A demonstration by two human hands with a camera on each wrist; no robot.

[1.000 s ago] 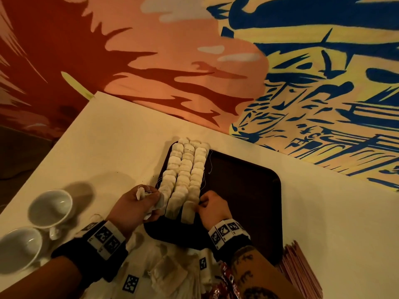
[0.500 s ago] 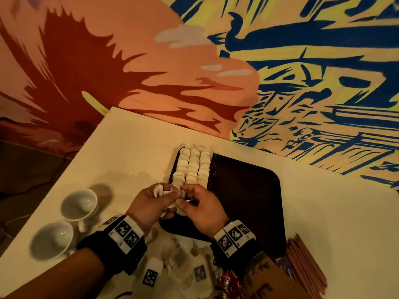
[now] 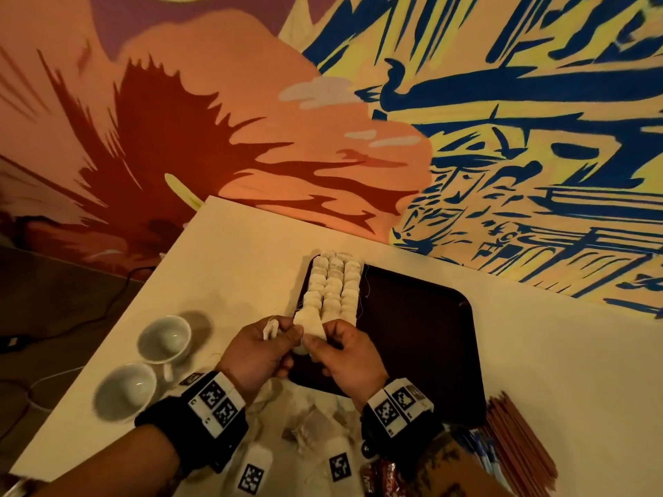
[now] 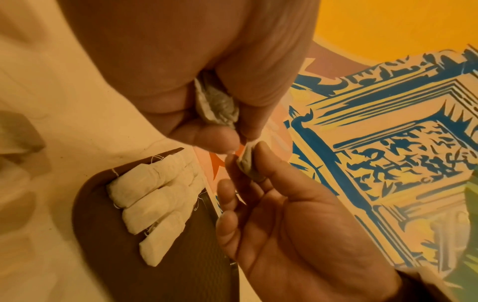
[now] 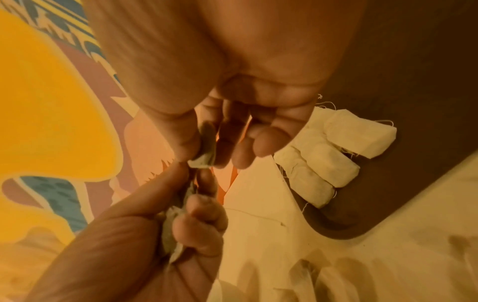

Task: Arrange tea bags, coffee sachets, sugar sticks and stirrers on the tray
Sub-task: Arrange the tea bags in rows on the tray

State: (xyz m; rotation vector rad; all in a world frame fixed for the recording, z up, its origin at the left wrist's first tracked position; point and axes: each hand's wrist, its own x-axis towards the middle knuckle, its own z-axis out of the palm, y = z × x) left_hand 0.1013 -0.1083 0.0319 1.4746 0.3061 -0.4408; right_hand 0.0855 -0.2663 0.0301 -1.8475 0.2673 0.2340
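Observation:
A dark brown tray [image 3: 412, 335] lies on the white table, with three tidy rows of white tea bags [image 3: 333, 285] along its left side. Both hands meet above the tray's near-left corner. My left hand [image 3: 287, 335] grips a small bunch of tea bags [image 4: 217, 104] in its curled fingers, and a paper tag [image 3: 269, 328] sticks up from it. My right hand [image 3: 319, 344] pinches one tea bag [image 5: 207, 147] between thumb and forefinger, right against the left fingertips. The near ends of the rows [image 4: 155, 196] lie just below the hands.
Two white cups [image 3: 165, 338] [image 3: 125, 389] stand to the left of the hands. Loose tea bags [image 3: 308, 425] are heaped at the near table edge. Red sticks [image 3: 520, 435] and dark sachets [image 3: 384, 475] lie near right. A painted wall runs along the table's far edge.
The right hand has left the near end of the rows, risen to the left hand and pinched a tea bag there. The head view has tilted upward.

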